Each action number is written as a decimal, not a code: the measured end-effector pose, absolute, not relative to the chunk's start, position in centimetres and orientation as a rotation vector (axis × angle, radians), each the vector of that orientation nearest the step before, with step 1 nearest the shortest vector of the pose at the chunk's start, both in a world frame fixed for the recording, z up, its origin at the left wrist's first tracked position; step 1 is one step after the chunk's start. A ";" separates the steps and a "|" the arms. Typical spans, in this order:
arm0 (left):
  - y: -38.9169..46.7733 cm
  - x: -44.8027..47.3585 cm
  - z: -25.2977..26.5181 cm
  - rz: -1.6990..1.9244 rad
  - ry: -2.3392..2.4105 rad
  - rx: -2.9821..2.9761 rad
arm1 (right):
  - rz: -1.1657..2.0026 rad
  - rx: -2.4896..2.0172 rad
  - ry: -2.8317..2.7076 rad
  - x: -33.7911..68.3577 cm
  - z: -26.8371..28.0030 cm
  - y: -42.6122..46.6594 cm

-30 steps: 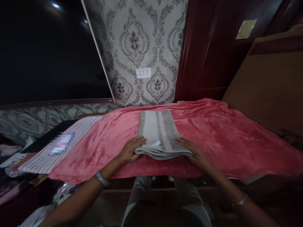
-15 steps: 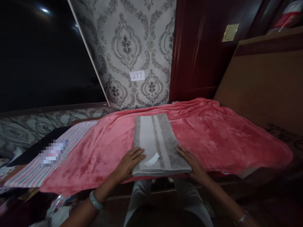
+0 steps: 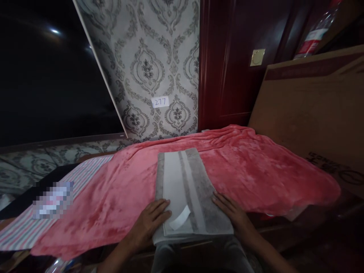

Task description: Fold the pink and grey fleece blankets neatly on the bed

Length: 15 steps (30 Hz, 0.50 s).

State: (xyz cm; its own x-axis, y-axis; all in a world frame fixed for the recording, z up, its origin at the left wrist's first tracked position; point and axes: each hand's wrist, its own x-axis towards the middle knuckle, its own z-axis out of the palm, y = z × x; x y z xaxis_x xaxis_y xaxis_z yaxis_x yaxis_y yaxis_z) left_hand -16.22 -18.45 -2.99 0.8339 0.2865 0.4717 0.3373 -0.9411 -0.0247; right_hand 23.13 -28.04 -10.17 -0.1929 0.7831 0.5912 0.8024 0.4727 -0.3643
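A folded grey towel (image 3: 209, 201) with paler bands lies lengthwise before me, its near end at the front edge of a pink plush blanket (image 3: 127, 189). A small white tag (image 3: 180, 218) shows on its upper face. My left hand (image 3: 150, 220) holds the towel's left side near the front, fingers and thumb on top. Opposite it, my right hand (image 3: 231, 212) grips the right side, fingertips over the edge and thumb hidden. The undersides of both holds are out of sight.
A striped cloth (image 3: 88, 170) carries a blurred-out item (image 3: 52, 200) at left. Behind stand a dark screen (image 3: 57, 83) and a wall with a "277" label (image 3: 160, 101). At right a large cardboard box (image 3: 307, 106) leans near a plastic bottle (image 3: 313, 40).
The towel's near end and both hands have come closer to me, still at the towel's two sides. The whole view has shifted, with the wall and blanket lower in the picture.
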 end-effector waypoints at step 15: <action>-15.4 -13.2 4.0 -1.168 -0.451 -2.955 | 0.159 -1.087 -1.736 22.2 -1.4 -27.6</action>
State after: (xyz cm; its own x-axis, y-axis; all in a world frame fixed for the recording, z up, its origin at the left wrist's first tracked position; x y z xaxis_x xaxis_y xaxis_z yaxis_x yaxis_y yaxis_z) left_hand -13.22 -15.38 3.95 0.6959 0.2830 0.6601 0.2340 -0.9583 0.1641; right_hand 22.23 -27.63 -1.39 -0.0548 0.7235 0.6881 0.5866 0.5811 -0.5642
